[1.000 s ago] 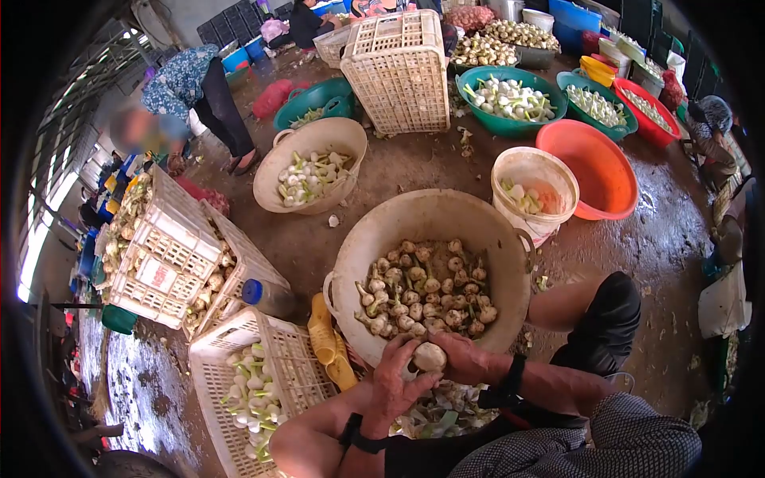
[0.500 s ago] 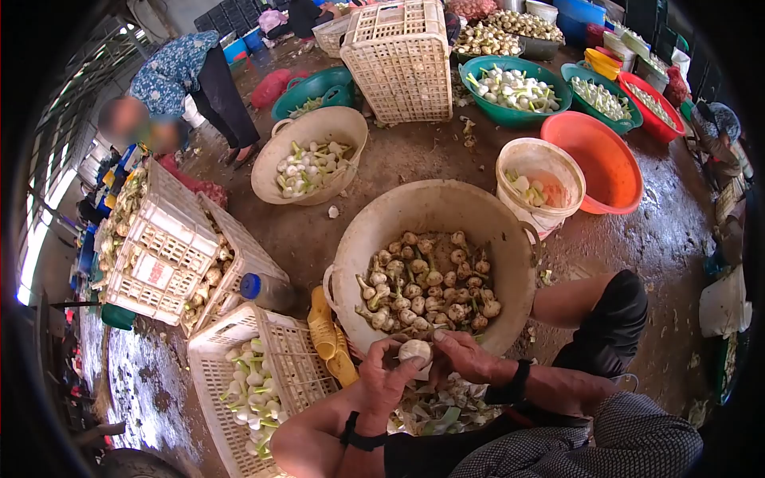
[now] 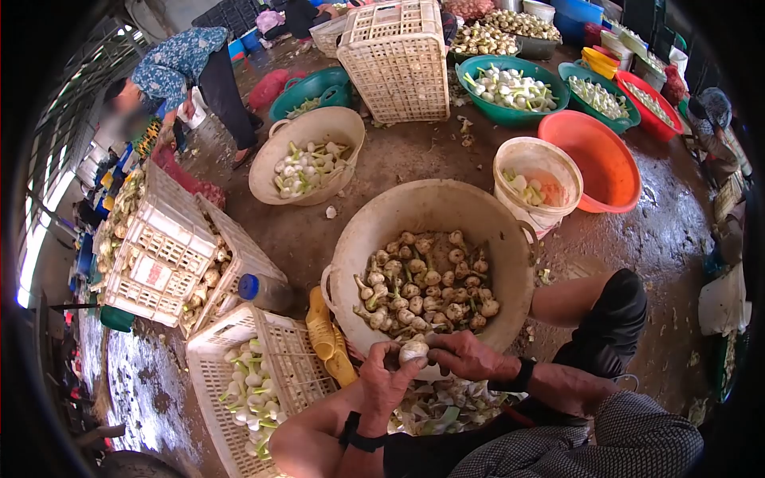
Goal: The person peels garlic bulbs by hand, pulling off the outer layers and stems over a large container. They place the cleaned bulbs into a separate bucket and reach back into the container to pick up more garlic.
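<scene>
My left hand (image 3: 384,378) is closed around a pale garlic bulb (image 3: 413,350), with the thumb across its front. On the bulb's right side, my right hand (image 3: 472,355) has its fingers curled in and pinching at its edge; exactly what lies between those fingertips is partly hidden. Both hands are over the near rim of a large beige basin (image 3: 362,239). Unpeeled, soil-marked garlic bulbs (image 3: 426,283) cover its bottom. Below my wrists lies a heap of loose garlic skins and leaves (image 3: 446,405).
Left of the basin stands a crate (image 3: 209,398) of white garlic, beside yellow footwear (image 3: 320,327) and a blue-capped jar (image 3: 267,291). A white bucket (image 3: 510,151) and orange tub (image 3: 610,171) stand behind right. Another person (image 3: 187,68) bends over at the far left.
My right hand's fingers have shifted slightly left, against the bulb, and the bulb has turned a little in my left hand. The person at far left has moved an arm and their head.
</scene>
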`<state>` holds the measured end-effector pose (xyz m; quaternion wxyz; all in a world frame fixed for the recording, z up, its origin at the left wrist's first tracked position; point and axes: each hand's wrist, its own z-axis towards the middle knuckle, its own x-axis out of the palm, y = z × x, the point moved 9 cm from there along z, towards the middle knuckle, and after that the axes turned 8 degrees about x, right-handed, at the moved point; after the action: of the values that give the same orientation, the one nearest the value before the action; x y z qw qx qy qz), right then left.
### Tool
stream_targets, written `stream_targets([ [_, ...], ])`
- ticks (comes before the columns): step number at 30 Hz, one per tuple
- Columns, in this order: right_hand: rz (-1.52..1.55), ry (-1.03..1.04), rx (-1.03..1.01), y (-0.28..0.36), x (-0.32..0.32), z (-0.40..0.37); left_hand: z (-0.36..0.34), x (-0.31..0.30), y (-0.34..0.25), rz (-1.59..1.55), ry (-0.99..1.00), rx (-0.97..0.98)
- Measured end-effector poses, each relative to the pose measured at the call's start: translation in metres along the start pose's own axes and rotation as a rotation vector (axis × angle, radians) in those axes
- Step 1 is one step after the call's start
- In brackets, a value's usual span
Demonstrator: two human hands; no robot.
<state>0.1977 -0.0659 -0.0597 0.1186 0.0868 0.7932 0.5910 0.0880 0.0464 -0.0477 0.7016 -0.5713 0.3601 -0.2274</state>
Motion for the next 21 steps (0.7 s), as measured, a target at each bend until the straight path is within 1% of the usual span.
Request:
stream_targets([
  [2, -0.076, -0.092, -0.084, 0.006, -0.005, -0.002, 0.0, 0.002, -0.003, 0.017, 0.001, 0.005],
  [3, -0.076, -0.095, -0.083, 0.003, -0.004, -0.002, 0.0, 0.003, -0.004, 0.033, 0.0, 0.009],
  [5, -0.164, -0.218, -0.238, 0.007, -0.009, -0.003, -0.002, 0.007, 0.002, 0.055, 0.018, -0.026],
  [7, -0.191, -0.243, -0.23, 0.002, -0.011, -0.003, -0.004, 0.01, 0.006, 0.077, 0.036, -0.059],
  [9, -0.219, -0.269, -0.221, 0.0, -0.014, -0.003, -0.005, 0.013, 0.01, -0.022, 0.038, -0.108],
  [10, -0.207, -0.27, -0.196, -0.003, -0.015, -0.003, -0.004, 0.013, 0.008, -0.023, 0.041, -0.108],
  [12, -0.195, -0.272, -0.174, -0.003, -0.018, -0.002, -0.003, 0.016, 0.006, -0.282, 0.06, -0.182],
  [13, -0.07, -0.221, -0.045, -0.013, -0.018, 0.002, -0.003, 0.014, 0.006, -0.28, 0.061, -0.182],
  [14, 0.055, -0.168, 0.081, -0.023, -0.016, 0.004, -0.005, 0.014, 0.012, -0.441, 0.044, -0.256],
  [15, 0.056, -0.169, 0.077, -0.032, -0.017, 0.006, -0.006, 0.015, 0.017, -0.603, 0.026, -0.328],
  [16, -0.126, -0.187, 0.008, -0.041, -0.018, 0.007, -0.006, 0.011, 0.016, -0.599, 0.027, -0.326],
  [17, -0.306, -0.205, -0.061, -0.049, -0.015, 0.007, -0.003, 0.006, 0.009, -0.717, 0.022, -0.272],
  [18, -0.302, -0.208, -0.065, -0.049, -0.012, 0.004, 0.0, 0.001, 0.003, -0.836, 0.017, -0.215],
  [20, -0.48, 0.003, -0.359, -0.031, 0.02, -0.011, 0.0, -0.002, -0.001, -0.835, 0.032, -0.23],
  [21, -0.355, 0.072, -0.23, -0.032, 0.019, -0.009, -0.001, -0.001, 0.002, -0.822, 0.029, -0.273],
])
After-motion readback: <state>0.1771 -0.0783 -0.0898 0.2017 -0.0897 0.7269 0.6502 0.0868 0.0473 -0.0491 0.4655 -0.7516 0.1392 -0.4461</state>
